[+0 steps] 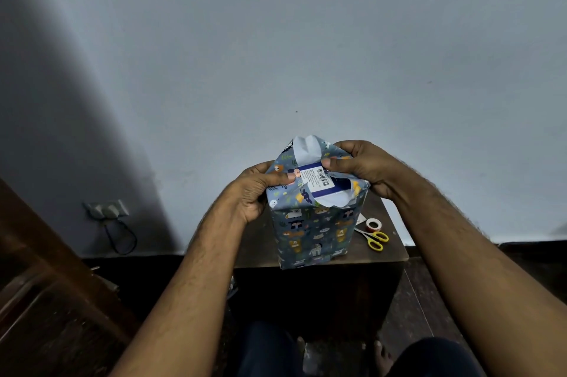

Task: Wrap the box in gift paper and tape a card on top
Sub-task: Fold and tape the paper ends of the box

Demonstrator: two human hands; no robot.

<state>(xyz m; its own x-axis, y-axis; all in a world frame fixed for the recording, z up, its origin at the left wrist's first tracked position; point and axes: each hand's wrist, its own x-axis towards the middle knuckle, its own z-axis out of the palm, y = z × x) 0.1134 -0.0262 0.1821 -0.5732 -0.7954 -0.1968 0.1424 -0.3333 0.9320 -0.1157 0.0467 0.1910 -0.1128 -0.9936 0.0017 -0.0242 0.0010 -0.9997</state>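
A tall box stands upright on a small dark wooden table [395, 251], its sides covered in blue gift paper [316, 232] printed with cartoon animals. The box's top end [323, 182] is still uncovered, showing a white barcode label and a blue stripe. Loose paper flaps with white undersides stick up at the far edge and curl at the near edge. My left hand [259, 189] grips the paper at the top left corner, thumb pressing a flap onto the top. My right hand [359, 166] grips the paper at the top right, thumb on the fold beside the label.
A roll of tape [373, 224] and yellow-handled scissors [376, 238] lie on the table right of the box. A wall socket with a black cable [107, 211] is at lower left. A wooden frame [46, 254] stands at far left. My legs and a bare foot [383, 355] are below.
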